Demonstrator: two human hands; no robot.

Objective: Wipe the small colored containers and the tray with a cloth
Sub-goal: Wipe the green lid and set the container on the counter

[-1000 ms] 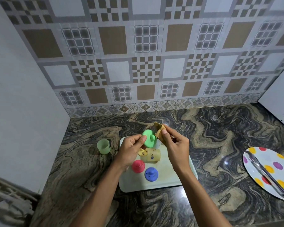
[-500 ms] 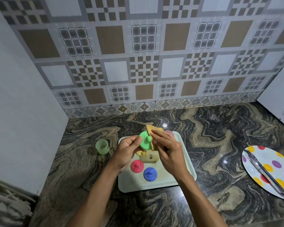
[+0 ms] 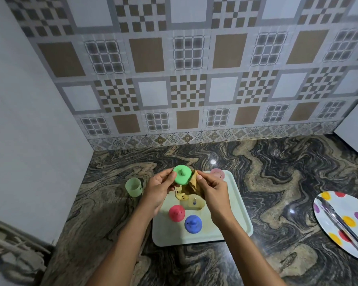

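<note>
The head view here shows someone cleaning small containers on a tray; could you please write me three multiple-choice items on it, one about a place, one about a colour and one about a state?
1. Where does the pale green cup stand?
A. On the tray
B. On the counter, left of the tray
C. On the spotted plate

2. What colour is the lid held in the left hand?
A. Green
B. Blue
C. Red

3. What is the right hand doing?
A. Resting open on the counter
B. Lifting the tray
C. Pinching the cloth against the held lid

Answers:
1. B: the pale green cup sits on the counter, outside the tray.
2. A: the left hand grips the green lid; the blue lid and red lid lie on the tray.
3. C: the right hand holds the cloth bunched against the lid's edge.
</note>
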